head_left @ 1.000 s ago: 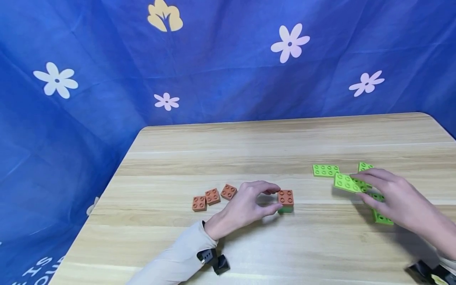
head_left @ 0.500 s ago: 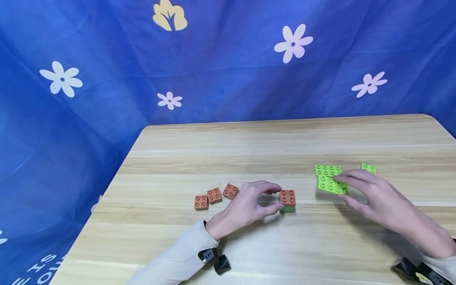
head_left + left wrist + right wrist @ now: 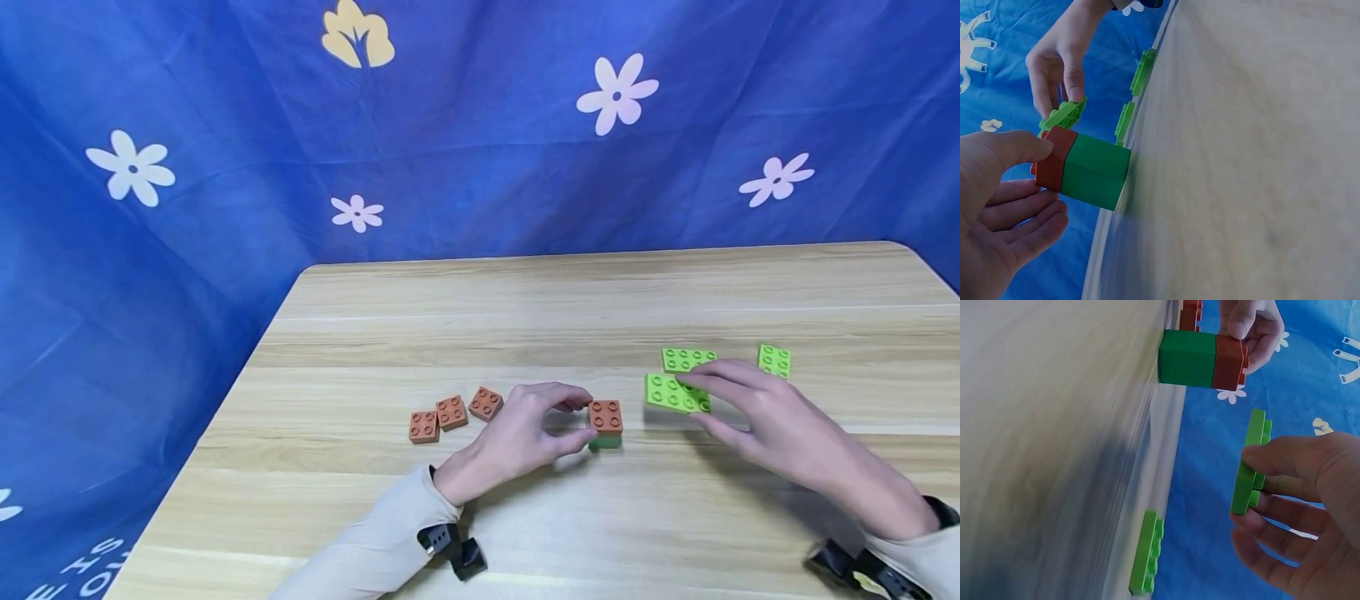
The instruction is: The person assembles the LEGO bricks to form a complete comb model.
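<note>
My left hand [image 3: 517, 429] grips a small stack, with its thumb against the reddish-brown brick [image 3: 604, 417] on top. Beneath that brick is a darker green block [image 3: 1095, 172], standing on the table. My right hand [image 3: 783, 425] pinches a light green flat brick [image 3: 663, 393] between thumb and fingers, studs up. It holds this piece above the table, just right of the stack and apart from it. In the right wrist view, the thumb [image 3: 1279, 455] presses one long edge of the flat brick; the hand covers part of its studs.
Three reddish-brown bricks [image 3: 452, 412] lie left of the left hand. Behind the held piece rests another light green flat brick [image 3: 686, 358], with one more [image 3: 774, 361] farther right. A blue flowered cloth [image 3: 480, 133] hangs behind the wooden table [image 3: 525, 317].
My right hand has carried the light green flat brick leftward, away from the other green pieces and nearer the stack. The left hand has kept its grip in the same place.
</note>
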### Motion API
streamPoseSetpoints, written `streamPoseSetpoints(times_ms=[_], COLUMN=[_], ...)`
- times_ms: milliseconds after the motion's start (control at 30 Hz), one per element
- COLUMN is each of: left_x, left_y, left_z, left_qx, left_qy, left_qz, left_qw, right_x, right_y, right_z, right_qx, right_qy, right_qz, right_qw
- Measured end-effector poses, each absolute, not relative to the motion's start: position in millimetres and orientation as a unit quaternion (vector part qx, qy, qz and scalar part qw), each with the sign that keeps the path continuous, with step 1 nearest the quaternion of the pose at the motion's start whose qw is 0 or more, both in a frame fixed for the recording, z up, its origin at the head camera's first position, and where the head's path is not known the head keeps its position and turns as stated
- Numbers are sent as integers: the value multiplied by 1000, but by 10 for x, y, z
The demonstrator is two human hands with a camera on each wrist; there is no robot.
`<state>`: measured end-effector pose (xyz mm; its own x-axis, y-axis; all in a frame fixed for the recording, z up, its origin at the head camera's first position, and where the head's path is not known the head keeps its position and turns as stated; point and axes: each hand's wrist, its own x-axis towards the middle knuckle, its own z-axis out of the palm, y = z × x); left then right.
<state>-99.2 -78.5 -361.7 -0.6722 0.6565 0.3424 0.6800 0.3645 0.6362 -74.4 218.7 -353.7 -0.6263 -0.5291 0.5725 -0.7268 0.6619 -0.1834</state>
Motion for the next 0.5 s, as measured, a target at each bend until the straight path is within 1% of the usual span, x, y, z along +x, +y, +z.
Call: streamPoseSetpoints(times_ms=[500], left_x=[-984], left_y=[-783], left_z=[-3625], left_qx=[-408], left_qy=[-822], left_qz=[-397], left_qw=[18], right_x=[-734], right_y=[1989], right_z=[-3540], right_qx=[381], right_qy=[-862], right_qz=[235], right_qw=[241])
